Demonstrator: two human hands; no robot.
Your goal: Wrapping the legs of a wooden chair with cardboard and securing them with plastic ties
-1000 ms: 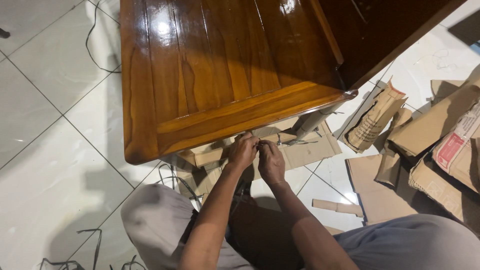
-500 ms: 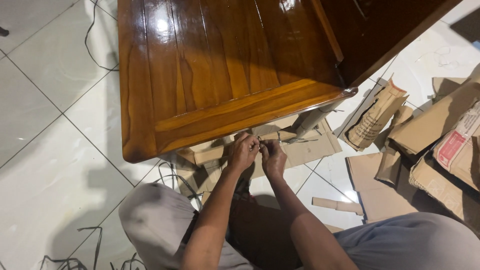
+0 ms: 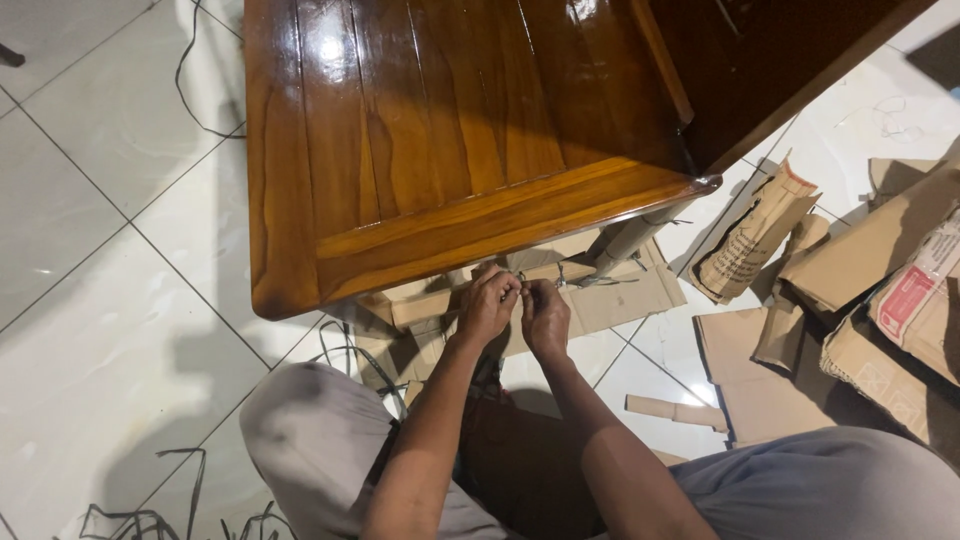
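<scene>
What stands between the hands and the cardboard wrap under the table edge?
Nothing visible. The left hand and right hand meet fingertip to fingertip on the cardboard wrap, just below the glossy table edge. What the fingertips pinch is too small to tell. The edge overhangs the wrap but does not cover the hands.

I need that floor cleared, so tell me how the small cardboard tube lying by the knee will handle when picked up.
The small brown cardboard tube probably weighs little, being hollow-looking paperboard. Lying on smooth white floor tiles, it may roll if nudged sideways. It likely stays stiff, though a hard squeeze might crush it.
</scene>
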